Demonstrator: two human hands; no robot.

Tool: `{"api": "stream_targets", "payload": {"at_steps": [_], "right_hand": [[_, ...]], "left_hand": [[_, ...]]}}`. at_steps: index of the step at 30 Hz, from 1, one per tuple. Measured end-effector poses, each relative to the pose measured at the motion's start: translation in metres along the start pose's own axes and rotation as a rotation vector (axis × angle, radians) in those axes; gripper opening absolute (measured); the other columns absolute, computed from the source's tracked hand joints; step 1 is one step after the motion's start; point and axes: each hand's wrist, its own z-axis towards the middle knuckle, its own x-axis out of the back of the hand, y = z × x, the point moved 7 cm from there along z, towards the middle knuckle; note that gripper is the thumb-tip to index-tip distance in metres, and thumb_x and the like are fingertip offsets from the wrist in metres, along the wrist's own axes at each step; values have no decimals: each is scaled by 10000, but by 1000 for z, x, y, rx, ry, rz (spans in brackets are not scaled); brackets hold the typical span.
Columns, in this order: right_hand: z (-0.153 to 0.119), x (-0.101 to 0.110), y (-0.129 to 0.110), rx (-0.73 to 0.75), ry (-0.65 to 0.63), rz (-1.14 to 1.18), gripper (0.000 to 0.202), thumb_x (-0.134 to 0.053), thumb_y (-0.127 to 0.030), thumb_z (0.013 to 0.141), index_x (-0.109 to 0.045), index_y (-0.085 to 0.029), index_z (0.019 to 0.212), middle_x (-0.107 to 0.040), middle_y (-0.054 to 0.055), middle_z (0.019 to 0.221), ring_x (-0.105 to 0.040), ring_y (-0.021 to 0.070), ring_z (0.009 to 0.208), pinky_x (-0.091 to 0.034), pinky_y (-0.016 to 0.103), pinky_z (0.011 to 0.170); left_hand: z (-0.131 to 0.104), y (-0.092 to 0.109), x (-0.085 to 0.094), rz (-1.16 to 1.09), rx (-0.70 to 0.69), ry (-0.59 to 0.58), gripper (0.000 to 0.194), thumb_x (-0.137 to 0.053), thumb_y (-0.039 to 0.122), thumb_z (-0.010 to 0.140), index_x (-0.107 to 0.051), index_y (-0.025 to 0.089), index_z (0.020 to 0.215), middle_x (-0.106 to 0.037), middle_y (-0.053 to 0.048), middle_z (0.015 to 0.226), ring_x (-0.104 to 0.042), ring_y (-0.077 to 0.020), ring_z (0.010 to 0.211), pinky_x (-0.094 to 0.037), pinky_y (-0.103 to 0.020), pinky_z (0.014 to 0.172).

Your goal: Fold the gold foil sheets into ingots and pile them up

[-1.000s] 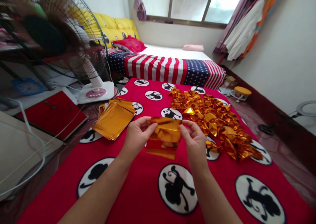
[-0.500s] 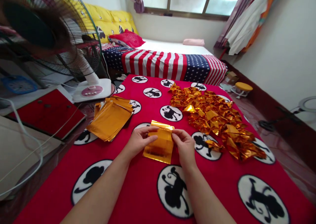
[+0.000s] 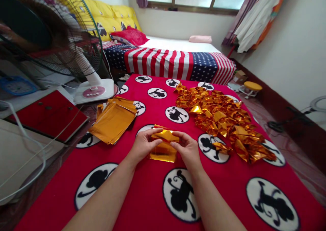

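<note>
Between my two hands is a sheet of shiny gold foil paper [image 3: 163, 152], its far part folded over toward me. My left hand [image 3: 145, 143] pinches the left side of the fold, thumb on the near side and fingers above. On the right side my right hand [image 3: 187, 147] grips the same fold between thumb and fingers. Left of my hands lies a loose stack of flat gold foil sheets [image 3: 113, 120]. To the right spreads a heap of folded gold foil pieces [image 3: 219, 113], with one small folded piece [image 3: 221, 147] at its near edge.
A red cloth with monkey prints [image 3: 137, 197] covers the table. An electric fan [image 3: 93, 90] stands at the left, beside a red folder-like panel [image 3: 49, 117] and a white cable [image 3: 42, 149]. Beyond the table is a bed [image 3: 163, 63]; a yellow stool [image 3: 252, 86] sits at the right.
The foil's far edge has been folded further toward me, so the sheet looks shorter. My right thumb and fingers have moved inward onto the fold.
</note>
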Motion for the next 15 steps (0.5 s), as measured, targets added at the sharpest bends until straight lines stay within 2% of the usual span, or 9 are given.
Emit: {"api": "stream_targets", "payload": {"at_steps": [8,15], "right_hand": [[0,-1,2,23,-18,-48,310,-741,-312,729,-718,-195,1016,-731,65,968,-684,218,876,-547,355,801],[-1,0,-9,141,8,-142,201,-680,-359,805,-749,-207,918,-701,36,881,-643,174,810,-506,279,719]], "left_hand": [[-1,1,0,-59,49,37,349,-785,323,668,-760,150,970,-750,-104,975,-707,-246,877,-570,-313,756],[-1,5,1,-40,4,55,218,-781,317,684,-773,170,845,-756,-75,872,-695,-206,786,-549,-295,729]]}}
